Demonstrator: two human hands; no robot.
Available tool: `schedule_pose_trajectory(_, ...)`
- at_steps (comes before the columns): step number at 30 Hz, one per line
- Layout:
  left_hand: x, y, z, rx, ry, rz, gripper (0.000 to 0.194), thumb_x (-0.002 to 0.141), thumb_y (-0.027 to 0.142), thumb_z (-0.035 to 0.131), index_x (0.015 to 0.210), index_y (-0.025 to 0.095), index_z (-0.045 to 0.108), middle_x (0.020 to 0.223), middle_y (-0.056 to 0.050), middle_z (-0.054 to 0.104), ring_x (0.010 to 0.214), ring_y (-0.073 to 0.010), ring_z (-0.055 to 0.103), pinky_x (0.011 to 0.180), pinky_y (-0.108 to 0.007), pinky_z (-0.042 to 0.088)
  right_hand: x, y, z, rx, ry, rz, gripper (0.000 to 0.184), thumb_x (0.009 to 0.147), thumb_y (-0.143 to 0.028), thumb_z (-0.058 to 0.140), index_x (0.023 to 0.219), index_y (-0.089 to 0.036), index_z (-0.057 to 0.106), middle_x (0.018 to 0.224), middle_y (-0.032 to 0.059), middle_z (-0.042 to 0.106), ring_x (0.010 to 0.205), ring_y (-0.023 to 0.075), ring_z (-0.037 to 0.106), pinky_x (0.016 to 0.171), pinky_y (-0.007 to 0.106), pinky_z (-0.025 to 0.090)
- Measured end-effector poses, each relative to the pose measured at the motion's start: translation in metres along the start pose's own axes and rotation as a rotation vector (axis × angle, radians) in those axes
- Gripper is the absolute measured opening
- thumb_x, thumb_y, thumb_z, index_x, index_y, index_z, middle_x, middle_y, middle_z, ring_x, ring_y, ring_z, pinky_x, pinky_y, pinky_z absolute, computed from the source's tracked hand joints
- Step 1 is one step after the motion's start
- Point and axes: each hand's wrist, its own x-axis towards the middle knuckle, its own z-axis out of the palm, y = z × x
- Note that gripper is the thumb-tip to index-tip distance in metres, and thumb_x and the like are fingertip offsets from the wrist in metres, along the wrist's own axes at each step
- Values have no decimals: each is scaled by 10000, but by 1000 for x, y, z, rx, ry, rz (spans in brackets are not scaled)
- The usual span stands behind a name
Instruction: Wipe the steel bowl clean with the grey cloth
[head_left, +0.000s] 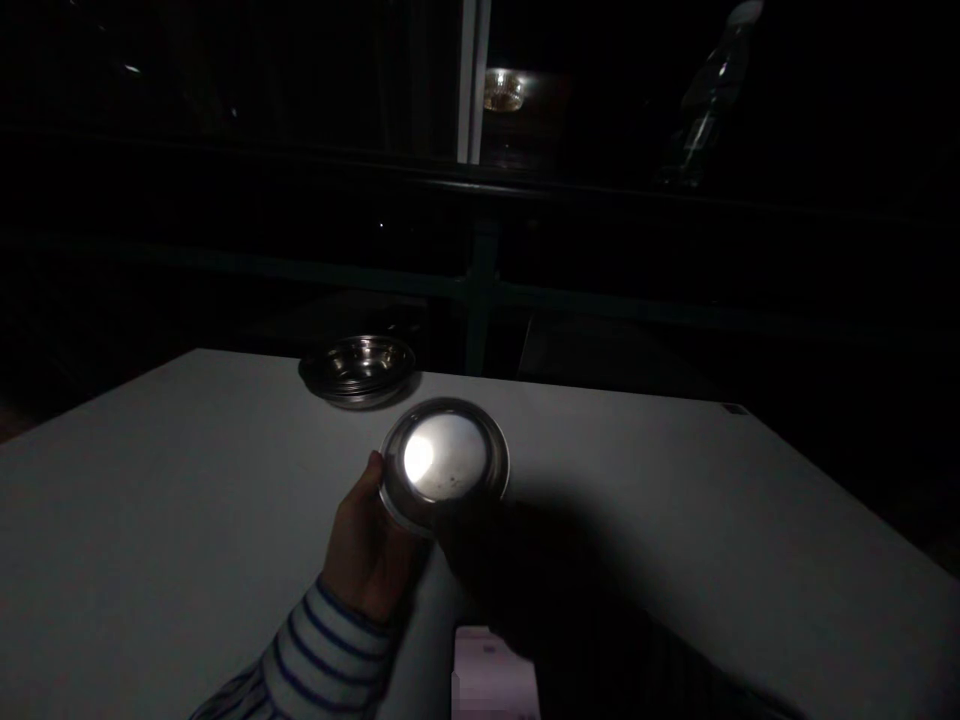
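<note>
A shiny, round stainless steel bowl (450, 455) is tilted toward me above the white table, with a bright glare on its flat centre. My left hand (367, 550) grips it by the left rim, thumb along the side and fingers underneath. At the bowl's lower right edge is my right hand (480, 545), a dark silhouette in deep shadow. Its fingers overlap the rim, but their pose and anything in them cannot be made out. Behind the held bowl, a small stack of similar steel bowls (357, 398) rests near the table's far edge.
The white table (225, 490) spans the foreground in dim light. A phone-like object with a lit pinkish face (491, 675) lies near my right forearm. Beyond the table run dark rails (480, 260). A clear bottle (709, 105) stands at the upper right.
</note>
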Motion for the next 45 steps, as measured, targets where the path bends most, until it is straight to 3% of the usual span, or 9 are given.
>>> schedule_pose_trajectory(8,-4,7,5,32,40,55,406,895,221,302,1233,90,485,772,-87,711,699,-188,657,707,-310,520,8,19,-7,-17,-207,138,180,811,-136,421,880,-191,578,766,45,640,646,160,577,547,278,417)
schedule_pose_trajectory(11,-4,6,5,28,47,39,406,898,214,290,1228,82,486,749,-89,711,661,-183,655,627,-279,522,6,14,-4,12,-215,91,182,820,-149,431,920,-200,574,798,37,651,657,164,583,560,285,427)
schedule_pose_trajectory(14,-5,3,6,11,28,11,403,896,223,298,1216,85,500,797,-98,713,692,-191,659,667,-300,525,3,9,-3,45,-187,21,195,845,-187,423,977,-211,565,827,38,654,672,168,582,570,295,437)
schedule_pose_trajectory(20,-4,1,6,9,39,28,375,888,228,331,1152,75,549,764,-101,711,666,-200,661,634,-306,531,3,17,-1,37,-134,143,272,869,-207,408,1115,-210,523,859,56,663,693,151,593,568,261,436)
schedule_pose_trajectory(25,-2,3,3,-39,20,-14,383,888,248,333,1170,84,533,778,-96,713,703,-200,664,721,-316,526,2,15,7,75,-117,54,309,878,-250,411,1175,-227,494,965,63,656,769,170,605,617,280,469)
schedule_pose_trajectory(30,-3,2,2,44,25,-13,401,887,256,331,1191,73,516,778,-114,711,689,-216,666,754,-367,522,1,16,6,74,-113,150,302,857,-218,419,1141,-189,516,879,65,661,722,160,597,599,272,474)
schedule_pose_trajectory(34,-5,1,2,33,28,12,403,884,251,338,1199,64,506,813,-122,710,759,-232,666,792,-387,510,0,11,4,49,-84,56,327,876,-232,397,1190,-200,482,990,81,646,842,186,595,700,314,477)
schedule_pose_trajectory(39,-3,1,1,31,16,-27,398,874,274,363,1189,90,523,852,-115,710,833,-238,652,788,-367,510,11,16,-5,43,-129,201,202,857,-200,418,982,-197,576,774,43,652,643,142,585,527,241,432)
schedule_pose_trajectory(45,-1,1,0,2,40,1,357,856,244,396,1133,89,559,830,-100,711,806,-227,652,763,-352,517,8,13,0,39,-168,160,222,861,-202,415,1041,-188,545,734,41,638,627,141,567,575,264,429)
